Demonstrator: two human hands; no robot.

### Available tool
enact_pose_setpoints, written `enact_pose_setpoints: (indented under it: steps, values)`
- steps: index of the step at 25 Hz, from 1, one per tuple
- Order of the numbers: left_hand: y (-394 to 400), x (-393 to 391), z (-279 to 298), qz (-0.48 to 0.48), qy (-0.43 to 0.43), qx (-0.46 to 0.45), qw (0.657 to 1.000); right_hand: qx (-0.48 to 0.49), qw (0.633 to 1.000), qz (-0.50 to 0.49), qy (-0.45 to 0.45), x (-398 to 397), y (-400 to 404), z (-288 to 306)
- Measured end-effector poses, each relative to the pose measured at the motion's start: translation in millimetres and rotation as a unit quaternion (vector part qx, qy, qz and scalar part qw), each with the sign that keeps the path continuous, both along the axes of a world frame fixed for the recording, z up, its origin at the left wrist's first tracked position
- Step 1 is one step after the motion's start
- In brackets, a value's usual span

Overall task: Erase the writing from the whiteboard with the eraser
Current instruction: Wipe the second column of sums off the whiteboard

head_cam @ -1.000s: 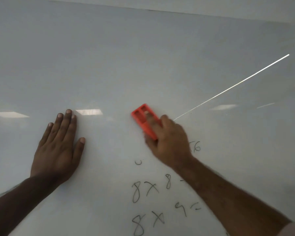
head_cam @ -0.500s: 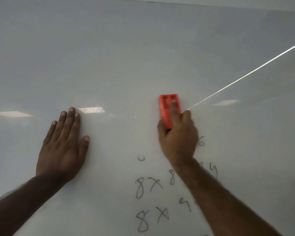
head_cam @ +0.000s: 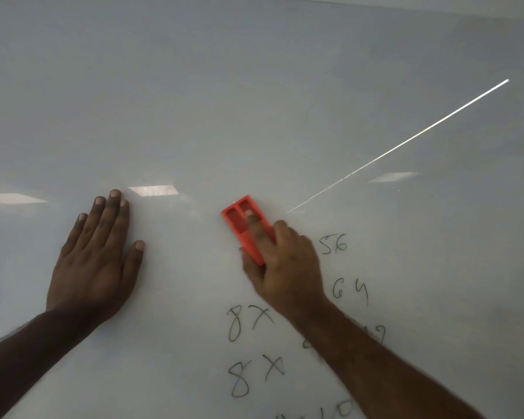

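Observation:
A white whiteboard (head_cam: 254, 101) fills the view. My right hand (head_cam: 285, 264) grips an orange-red eraser (head_cam: 239, 222) pressed flat on the board at centre, its top tilted to the left. Black handwritten sums sit below and right of it: "56" (head_cam: 333, 244), "64" (head_cam: 350, 290), and two "8 x" lines (head_cam: 248, 323) lower down; my right forearm hides part of them. My left hand (head_cam: 97, 261) lies flat on the board to the left, fingers spread, holding nothing.
Ceiling-light reflections (head_cam: 153, 190) shine on the board, and a thin bright streak (head_cam: 406, 140) runs diagonally to the upper right. The board's top edge (head_cam: 406, 6) shows at the top of the frame.
The eraser swept right and stood upright half a second ago, then came back left and down, tilted again. The small mark below it is gone. My left hand stayed put.

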State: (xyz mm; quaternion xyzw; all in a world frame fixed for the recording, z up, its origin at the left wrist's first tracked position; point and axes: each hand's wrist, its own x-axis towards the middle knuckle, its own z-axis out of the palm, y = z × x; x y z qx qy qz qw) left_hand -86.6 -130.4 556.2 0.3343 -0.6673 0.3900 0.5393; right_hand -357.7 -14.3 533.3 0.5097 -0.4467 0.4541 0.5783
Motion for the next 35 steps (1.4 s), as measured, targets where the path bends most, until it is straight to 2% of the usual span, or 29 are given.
enact_pose_setpoints:
  steps: [7, 11, 13, 17, 20, 24, 26, 28, 31, 35]
  values:
    - [0.7, -1.5, -6.9, 0.003, 0.009, 0.000, 1.000, -0.051, 0.982, -0.024, -0.181, -98.0, 34.8, 0.2]
    - [3.5, -8.3, -16.6, -0.011, 0.032, 0.004, 0.999, -0.092, 0.963, -0.002, -0.252, -87.8, 25.9, -22.3]
    - [6.5, -13.7, -20.8, -0.018, 0.044, 0.009, 0.999, -0.096, 0.962, 0.010, -0.256, -65.5, 18.7, -23.6]
    - [11.5, -20.1, -28.3, -0.024, 0.051, 0.010, 0.998, -0.061, 0.981, 0.033, -0.184, -2.7, 3.4, -10.5]
    - [10.3, -16.8, -31.5, -0.022, 0.034, 0.016, 0.999, -0.008, 0.998, 0.030, -0.047, 38.1, -11.7, -30.6]
    - [6.4, -11.0, -35.5, -0.011, 0.009, 0.012, 1.000, 0.041, 0.994, -0.003, 0.104, 23.9, -7.9, -46.5]
    - [4.1, -9.3, -37.5, -0.012, 0.001, 0.011, 1.000, 0.038, 0.992, -0.019, 0.116, 6.0, -1.3, -36.3]
    - [1.8, -8.1, -39.3, -0.012, -0.004, 0.005, 1.000, 0.019, 0.998, -0.020, 0.063, -13.4, 4.9, -20.5]
    - [1.2, -7.0, -41.4, -0.012, -0.007, -0.002, 1.000, -0.023, 0.997, -0.019, -0.065, -47.4, 18.1, 2.2]
    - [4.6, -5.9, -44.1, -0.018, -0.010, -0.003, 1.000, -0.071, 0.972, -0.032, -0.221, -91.6, 31.1, 4.7]
